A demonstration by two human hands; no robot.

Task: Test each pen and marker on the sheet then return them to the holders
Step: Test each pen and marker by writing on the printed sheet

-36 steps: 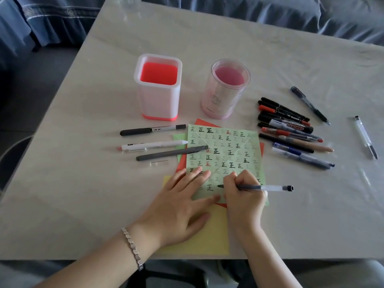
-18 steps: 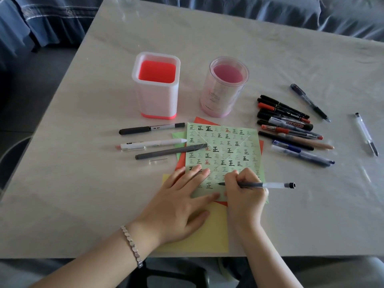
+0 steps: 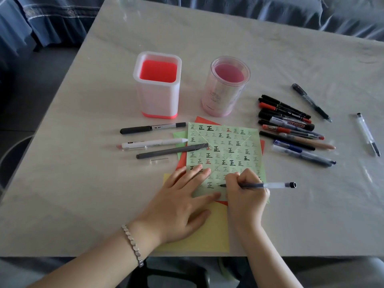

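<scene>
A light green sheet [image 3: 225,150] covered in small written marks lies mid-table on red and yellow papers. My right hand [image 3: 246,192] grips a clear-barrelled pen [image 3: 270,185] with its tip on the sheet's lower part. My left hand [image 3: 182,202] lies flat, fingers spread, pressing the sheet's lower left corner. A square white holder with a red inside [image 3: 158,84] and a round pink holder [image 3: 226,88] stand behind the sheet, both with no pens in them. Three pens [image 3: 153,141] lie left of the sheet. A pile of pens and markers [image 3: 291,127] lies to its right.
Two single pens lie apart at the right: a dark one [image 3: 311,102] and a clear one [image 3: 368,135]. A small clear cap [image 3: 159,160] sits below the left pens. Blue fabric runs along the far table edge [image 3: 228,28]. A bracelet is on my left wrist.
My right hand and the pen have shifted slightly up and right on the sheet while writing. The left hand stays pressed on the paper.
</scene>
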